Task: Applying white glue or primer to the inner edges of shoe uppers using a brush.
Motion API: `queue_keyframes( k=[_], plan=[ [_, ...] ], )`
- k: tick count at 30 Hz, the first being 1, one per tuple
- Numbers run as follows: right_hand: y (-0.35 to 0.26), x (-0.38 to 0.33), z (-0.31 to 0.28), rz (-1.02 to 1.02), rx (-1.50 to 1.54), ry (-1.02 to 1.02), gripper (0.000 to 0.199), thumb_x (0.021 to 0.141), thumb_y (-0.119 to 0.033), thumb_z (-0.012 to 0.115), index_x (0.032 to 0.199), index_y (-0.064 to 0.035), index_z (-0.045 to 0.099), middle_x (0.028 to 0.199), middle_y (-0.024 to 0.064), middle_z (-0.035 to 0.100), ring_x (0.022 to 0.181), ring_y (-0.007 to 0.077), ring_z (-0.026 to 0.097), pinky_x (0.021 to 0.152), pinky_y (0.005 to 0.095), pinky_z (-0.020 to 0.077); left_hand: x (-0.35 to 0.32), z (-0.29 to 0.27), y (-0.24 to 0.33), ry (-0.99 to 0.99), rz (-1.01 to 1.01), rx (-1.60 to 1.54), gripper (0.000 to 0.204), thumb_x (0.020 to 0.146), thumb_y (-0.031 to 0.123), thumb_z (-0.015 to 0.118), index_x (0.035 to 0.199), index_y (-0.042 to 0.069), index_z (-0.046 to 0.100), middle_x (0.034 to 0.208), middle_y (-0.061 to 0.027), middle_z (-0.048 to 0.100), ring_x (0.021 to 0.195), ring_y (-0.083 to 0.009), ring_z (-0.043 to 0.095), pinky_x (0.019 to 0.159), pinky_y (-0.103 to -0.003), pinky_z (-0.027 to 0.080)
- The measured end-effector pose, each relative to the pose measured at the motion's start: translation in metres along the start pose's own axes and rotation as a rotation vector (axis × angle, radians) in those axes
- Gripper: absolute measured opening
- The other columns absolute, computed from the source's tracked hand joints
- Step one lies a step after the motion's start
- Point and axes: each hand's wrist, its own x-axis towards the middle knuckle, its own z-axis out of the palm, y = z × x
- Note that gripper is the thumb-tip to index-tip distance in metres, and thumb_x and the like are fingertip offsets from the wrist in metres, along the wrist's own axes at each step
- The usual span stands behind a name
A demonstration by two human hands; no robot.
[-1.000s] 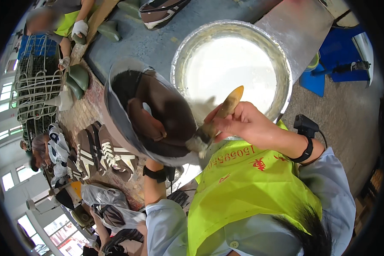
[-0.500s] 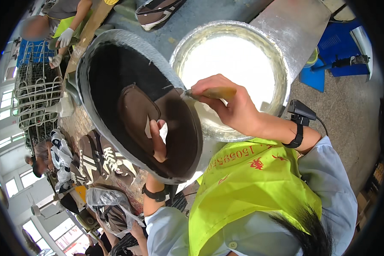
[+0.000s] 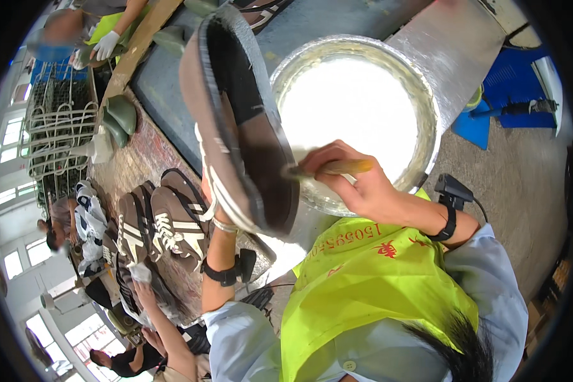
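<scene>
My left hand [image 3: 207, 194] holds up a brown shoe upper [image 3: 219, 149] from its outer side; most of the hand is hidden behind it. The upper has cream stripes and laces, a rough grey edge, and a dark inside showing through its long opening. In my right hand [image 3: 358, 183] is a brush [image 3: 344, 167] with a yellowish handle, pinched between thumb and fingers. The brush's tip lies at the inner edge of the upper, blurred. Behind both hands stands a round metal basin [image 3: 434, 121] whose inside glares white.
Several brown striped shoes [image 3: 178, 219] lie on the worn bench at left, where another person's hand [image 3: 148, 296] reaches in. Green foot-shaped forms [image 3: 122, 114] rest farther back, near a co-worker's gloved hand [image 3: 106, 46]. A metal sheet [image 3: 455, 38] and a blue dustpan [image 3: 471, 130] are at right.
My left hand has turned the upper so its outer side shows; its fingers no longer show inside. My right hand and brush have moved slightly down and right. The other person's plastic bag is gone from view.
</scene>
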Motion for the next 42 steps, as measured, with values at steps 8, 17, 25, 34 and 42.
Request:
queue_keyframes(
  k=[8, 17, 25, 34, 42],
  plan=[
    [-0.026, -0.006, -0.005, 0.345, 0.617, 0.019, 0.020, 0.094, -0.005, 0.046, 0.111, 0.0036, 0.051, 0.113, 0.0109, 0.057, 0.102, 0.0178, 0.056, 0.088, 0.0314, 0.0459, 0.053, -0.011, -0.026, 0.125, 0.413, 0.069, 0.043, 0.090, 0.008, 0.049, 0.131, -0.001, 0.039, 0.122, -0.0130, 0.053, 0.105, -0.0202, 0.055, 0.091, -0.032, 0.045],
    [-0.023, 0.026, -0.059, 0.284, 0.637, 0.480, 0.020, 0.094, -0.007, 0.048, 0.110, 0.0040, 0.054, 0.101, 0.0095, 0.060, 0.090, 0.0124, 0.059, 0.083, 0.0268, 0.0500, 0.219, 0.032, 0.026, -0.116, 0.172, 0.298, 0.032, 0.087, 0.017, 0.054, 0.117, 0.004, 0.054, 0.102, -0.0082, 0.058, 0.090, -0.0234, 0.056, 0.081, -0.033, 0.044],
    [0.002, 0.035, -0.088, 0.453, 0.502, 0.680, 0.019, 0.094, -0.007, 0.048, 0.109, 0.0021, 0.054, 0.104, 0.0090, 0.060, 0.089, 0.0127, 0.059, 0.080, 0.0266, 0.0513, 0.304, 0.158, -0.031, -1.001, -0.453, -0.010, 0.033, 0.091, 0.019, 0.055, 0.120, 0.005, 0.051, 0.115, -0.0062, 0.060, 0.097, -0.0171, 0.062, 0.086, -0.031, 0.051],
    [0.019, 0.055, -0.088, 0.422, 0.342, 0.606, 0.022, 0.094, -0.012, 0.050, 0.111, 0.0017, 0.054, 0.110, 0.0131, 0.059, 0.097, 0.0172, 0.058, 0.080, 0.0323, 0.0517, 0.290, 0.086, -0.067, -0.778, -0.552, -0.020, 0.036, 0.093, 0.019, 0.050, 0.126, 0.003, 0.048, 0.118, -0.0103, 0.057, 0.105, -0.0183, 0.058, 0.090, -0.031, 0.047],
    [0.009, 0.031, -0.073, 0.351, 0.287, 0.532, 0.026, 0.095, -0.017, 0.049, 0.114, 0.0013, 0.052, 0.111, 0.0132, 0.057, 0.097, 0.0168, 0.057, 0.081, 0.0306, 0.0506, 0.160, -0.214, -0.028, -0.895, -0.377, 0.711, 0.068, 0.071, 0.005, 0.058, 0.136, 0.008, 0.039, 0.131, -0.0102, 0.049, 0.123, -0.0196, 0.043, 0.104, -0.030, 0.033]
  ],
)
